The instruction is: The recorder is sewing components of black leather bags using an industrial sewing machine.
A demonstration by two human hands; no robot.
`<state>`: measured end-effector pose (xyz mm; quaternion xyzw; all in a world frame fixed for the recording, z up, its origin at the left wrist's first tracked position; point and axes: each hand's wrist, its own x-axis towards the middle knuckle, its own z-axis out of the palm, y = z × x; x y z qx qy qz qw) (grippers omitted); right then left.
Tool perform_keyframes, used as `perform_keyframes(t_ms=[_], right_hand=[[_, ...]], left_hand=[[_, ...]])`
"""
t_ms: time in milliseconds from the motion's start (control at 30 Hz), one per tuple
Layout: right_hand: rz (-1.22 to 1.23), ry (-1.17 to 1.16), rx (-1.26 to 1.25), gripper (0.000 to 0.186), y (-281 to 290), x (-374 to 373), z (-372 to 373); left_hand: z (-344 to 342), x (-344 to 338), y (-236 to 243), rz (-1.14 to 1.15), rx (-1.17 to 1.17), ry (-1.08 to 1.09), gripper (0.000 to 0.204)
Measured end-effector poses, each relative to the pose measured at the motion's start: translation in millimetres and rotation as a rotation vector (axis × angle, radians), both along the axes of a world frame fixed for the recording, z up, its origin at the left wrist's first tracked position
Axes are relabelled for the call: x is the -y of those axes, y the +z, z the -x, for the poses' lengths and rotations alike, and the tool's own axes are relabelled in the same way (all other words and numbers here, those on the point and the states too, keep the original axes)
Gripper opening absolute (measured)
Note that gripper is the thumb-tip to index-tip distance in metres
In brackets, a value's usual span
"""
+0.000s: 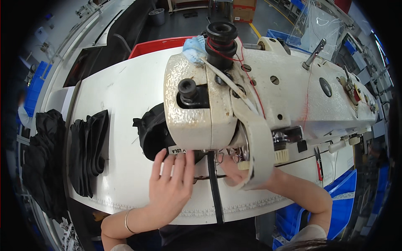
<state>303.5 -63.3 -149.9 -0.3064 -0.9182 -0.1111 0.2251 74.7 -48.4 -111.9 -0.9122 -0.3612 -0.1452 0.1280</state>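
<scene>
A white sewing machine [188, 125] stands over the white table, red thread running down its head. Under its left side lies a gathered black fabric piece [153, 134] with a small white label [176, 149]. My left hand [171, 180] lies with fingers stretched out, their tips on the near edge of this fabric by the label. A narrow black strip [215, 194] runs from the needle area to the table's front edge. My right hand [229, 167] is just right of the strip, close to the presser foot; the machine's parts hide most of its fingers.
Folded black fabric pieces [86, 152] lie on the table's left, beside a larger black pile [44, 163]. Red-handled snips [319, 165] lie at the right. Blue bins [343, 196] stand below the right edge; a printed ruler [251, 205] follows the front edge.
</scene>
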Motion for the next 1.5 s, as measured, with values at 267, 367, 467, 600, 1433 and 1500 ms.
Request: perform_keyframes(t_ms=[267,367,467,600,1433,1500], right_hand=[[-0.246,0.129,0.321,0.025,5.1,-3.1,18.4],[-0.062,0.084,0.03,0.026,-13.5,-7.3,17.5],[0.065,0.001,-0.135,0.027,-25.8,-6.8,11.7],[0.062,-0.017,-0.081,0.03,-17.8,-5.2,9.0],[-0.092,0.201,0.051,0.017,-5.5,20.9,13.8],[-0.006,0.174,0.059,0.019,-6.7,25.1,14.1]], left_hand=[[8.3,-22.4,5.8,0.334,0.289,-0.304,0.024],[4.4,-28.3,4.9,0.499,0.319,-0.232,0.02],[-1.3,-26.1,11.8,0.485,0.285,-0.169,0.02],[-10.5,-29.8,3.7,0.128,0.267,-0.283,0.033],[9.1,-9.0,-42.5,0.084,0.071,-0.553,0.024],[3.4,-9.9,-27.6,0.104,0.152,-0.489,0.022]])
